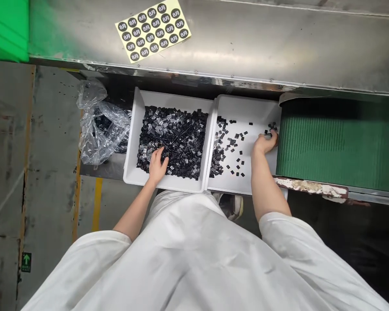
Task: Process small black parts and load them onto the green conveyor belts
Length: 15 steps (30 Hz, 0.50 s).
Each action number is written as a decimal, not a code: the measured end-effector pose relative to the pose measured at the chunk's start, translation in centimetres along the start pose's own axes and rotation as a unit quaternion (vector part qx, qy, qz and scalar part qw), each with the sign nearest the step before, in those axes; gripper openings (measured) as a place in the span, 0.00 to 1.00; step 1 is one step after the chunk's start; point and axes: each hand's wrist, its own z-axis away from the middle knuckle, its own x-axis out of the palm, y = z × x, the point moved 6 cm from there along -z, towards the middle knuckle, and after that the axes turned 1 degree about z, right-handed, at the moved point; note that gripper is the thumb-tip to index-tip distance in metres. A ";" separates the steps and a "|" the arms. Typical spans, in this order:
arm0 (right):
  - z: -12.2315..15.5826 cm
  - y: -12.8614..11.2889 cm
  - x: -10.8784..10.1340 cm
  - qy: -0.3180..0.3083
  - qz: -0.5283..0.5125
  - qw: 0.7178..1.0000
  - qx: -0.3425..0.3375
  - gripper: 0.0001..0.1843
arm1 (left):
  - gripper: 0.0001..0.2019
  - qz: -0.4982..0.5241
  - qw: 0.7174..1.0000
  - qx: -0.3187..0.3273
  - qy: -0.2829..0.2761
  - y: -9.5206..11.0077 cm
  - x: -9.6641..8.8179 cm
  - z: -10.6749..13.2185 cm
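My left hand (158, 167) rests at the front left of a heap of small black square pieces (178, 129), fingers apart and fingertips touching them. The heap fills a white plastic bin (168, 185). To its right, a second white bin (246, 106) has similar pieces scattered inside, thickest along its left wall. My right hand (267, 142) is at that bin's right end, its fingers curled around a few black pieces. More black pieces (272, 125) show just beyond the fingers. What lies under the palm is hidden.
A green conveyor belt (311, 151) adjoins the right bin. Left of the bins lies a clear plastic bag (100, 129) with dark pieces. Behind runs a metal ledge (246, 43) bearing a sheet of round stickers (154, 30). A green object (6, 30) stands at the upper left.
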 end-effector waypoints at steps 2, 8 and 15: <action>-0.9 -0.3 0.0 0.033 0.037 0.999 0.007 0.24 | 0.28 0.001 1.000 -0.005 -0.004 -0.3 -0.3 0.9; -2.6 -0.2 0.5 -0.003 0.060 0.998 0.013 0.26 | 0.30 0.015 0.999 -0.030 -0.009 -1.4 -1.4 2.2; -1.8 1.1 1.3 -0.037 0.019 0.999 0.013 0.19 | 0.30 0.020 0.998 -0.045 -0.028 -1.5 -1.0 1.9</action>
